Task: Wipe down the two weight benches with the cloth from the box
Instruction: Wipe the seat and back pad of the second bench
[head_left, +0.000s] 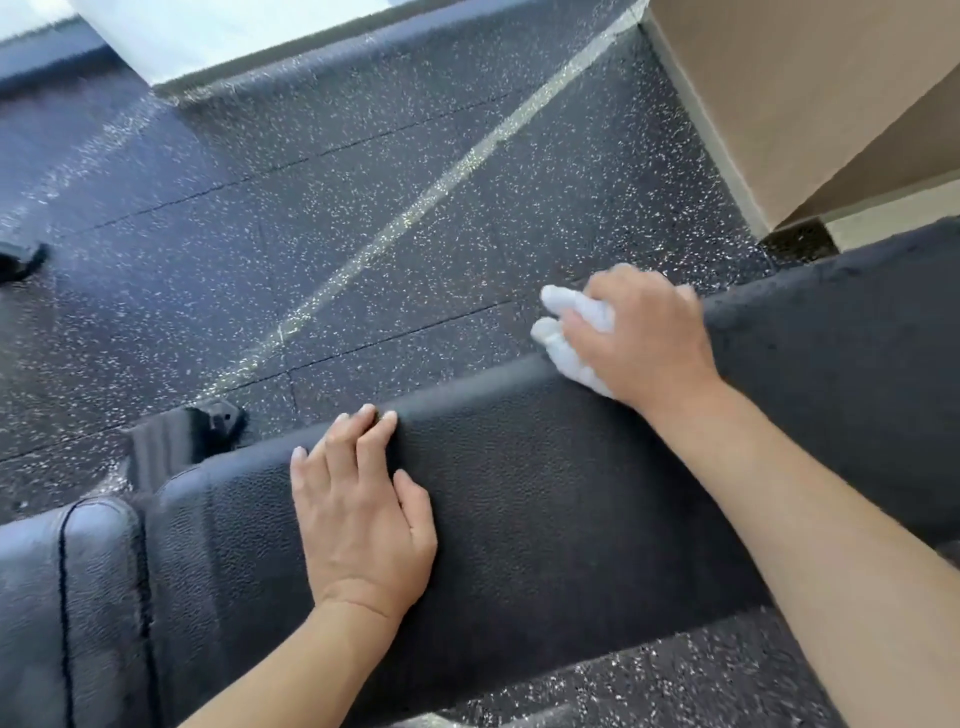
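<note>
The left hand (363, 514) lies flat on the bench (545, 493) while the right hand (636, 332) grips the cloth (566, 338), wiping the far edge; next, rub along to the right.

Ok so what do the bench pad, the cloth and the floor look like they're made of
Bench pad: likely black vinyl or faux leather, matte, with a pebbled grain and a stitched seam.
Cloth: white, soft and bunched under the right hand; fabric or paper, hard to tell.
Floor: probably rubber gym tiles, dark with pale flecks and visible joints.
</note>
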